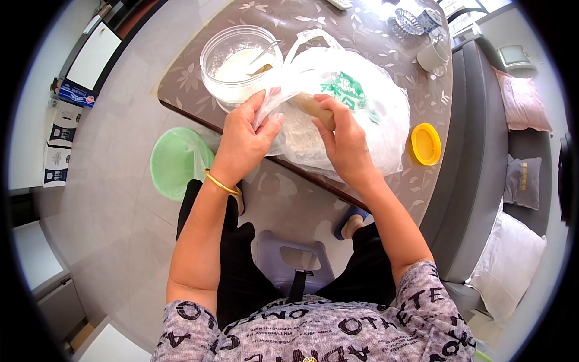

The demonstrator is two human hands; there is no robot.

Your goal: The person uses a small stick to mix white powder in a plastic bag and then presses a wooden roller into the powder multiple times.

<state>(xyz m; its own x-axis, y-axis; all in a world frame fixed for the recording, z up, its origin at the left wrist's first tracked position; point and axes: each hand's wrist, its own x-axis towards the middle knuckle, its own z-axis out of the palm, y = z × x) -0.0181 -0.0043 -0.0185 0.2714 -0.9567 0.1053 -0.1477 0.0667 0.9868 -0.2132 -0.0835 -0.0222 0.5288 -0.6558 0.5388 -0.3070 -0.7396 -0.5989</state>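
My left hand (246,135), a gold bangle at its wrist, pinches the gathered edge of a thin white plastic bag (384,95) with green print. The bag lies on the table, its mouth open towards me, and pale flour-like powder (302,133) shows inside. In my right hand (346,140) is a tan, roughly cylindrical object (312,106), held over the powder at the bag's mouth; its exact kind is unclear. Just beyond my left hand stands a clear wide jar (212,74) holding white powder. A metal spoon (264,55) leans inside it.
A yellow lid (426,144) lies near the table's (185,81) right edge. At the far right are a white mug (432,56) and a glass dish (405,21). Below the table's left edge stands a green bin (174,165). A grey sofa (475,158) runs along the right.
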